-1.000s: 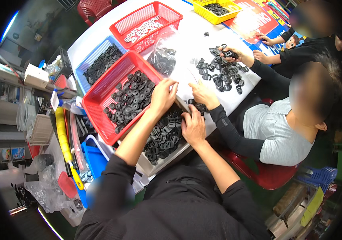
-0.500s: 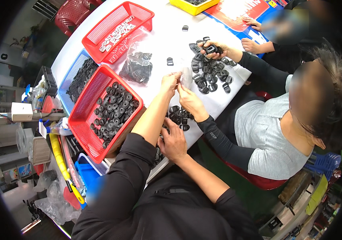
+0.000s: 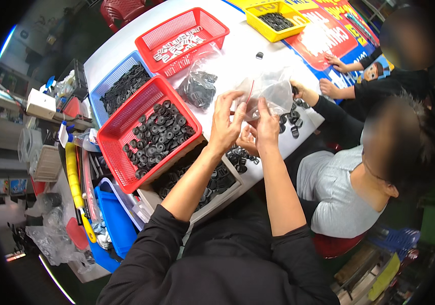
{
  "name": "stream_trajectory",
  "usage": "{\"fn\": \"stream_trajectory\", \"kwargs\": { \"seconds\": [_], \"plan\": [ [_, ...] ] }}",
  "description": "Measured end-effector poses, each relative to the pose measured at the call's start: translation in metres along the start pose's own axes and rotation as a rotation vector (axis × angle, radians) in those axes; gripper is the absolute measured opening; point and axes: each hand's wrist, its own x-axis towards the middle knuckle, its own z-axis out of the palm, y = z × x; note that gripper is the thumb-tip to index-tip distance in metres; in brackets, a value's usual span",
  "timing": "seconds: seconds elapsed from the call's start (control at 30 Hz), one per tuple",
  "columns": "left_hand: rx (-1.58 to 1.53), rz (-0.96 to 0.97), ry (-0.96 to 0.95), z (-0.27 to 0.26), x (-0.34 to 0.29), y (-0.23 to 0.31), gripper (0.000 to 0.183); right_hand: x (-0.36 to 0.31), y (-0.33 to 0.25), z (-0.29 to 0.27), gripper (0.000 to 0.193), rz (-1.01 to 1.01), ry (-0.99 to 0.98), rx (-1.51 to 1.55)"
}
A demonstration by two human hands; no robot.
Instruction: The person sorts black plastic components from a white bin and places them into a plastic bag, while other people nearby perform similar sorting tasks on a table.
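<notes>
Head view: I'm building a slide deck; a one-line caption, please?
Left hand and right hand handle a clear plastic bag near a perforated red basket of black discs.

A white-topped counter [image 3: 238, 38] with a curved far left edge carries the things. Toward its far side stands a red mesh basket [image 3: 169, 31] of white pieces, with a blue basket [image 3: 106, 80] of dark strips at the left. To the right of these two lies a clear bag of black pieces [image 3: 197, 91]. Farther right, a single black buckle [image 3: 259, 55] lies apart on the white surface. At the far right a yellow basket [image 3: 278, 35] of small dark pieces stands where the white meets a printed blue, red and yellow surface [image 3: 329, 43]. Loose black buckles [image 3: 293, 122] lie at the right, partly covered from view, and a smaller heap [image 3: 241, 158] lies nearer, close to the near edge
</notes>
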Motion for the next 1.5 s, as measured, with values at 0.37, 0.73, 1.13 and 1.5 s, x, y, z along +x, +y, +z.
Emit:
{"fn": "stream_trajectory", "kwargs": {
  "seconds": [0.37,0.73,1.13,1.5],
  "plan": [
    [-0.59,-0.593,0.151,-0.052,-0.001,-0.029,0.033,0.048,0.015,-0.035,0.04,0.114,-0.143,0.043],
    [0.104,-0.616,-0.027,-0.055,-0.012,-0.015,0.022,0.039,0.029,-0.039,0.05,0.372,-0.335,-0.345],
    [-0.165,-0.531,-0.241,-0.05,-0.013,-0.012,0.025,0.005,0.011,0.002,0.04,0.06,-0.671,-0.397],
    [-0.569,-0.718,-0.357,-0.063,-0.008,-0.022,0.017,0.014,0.008,-0.017,0.035,0.031,-0.678,-0.31]
  ]
}}
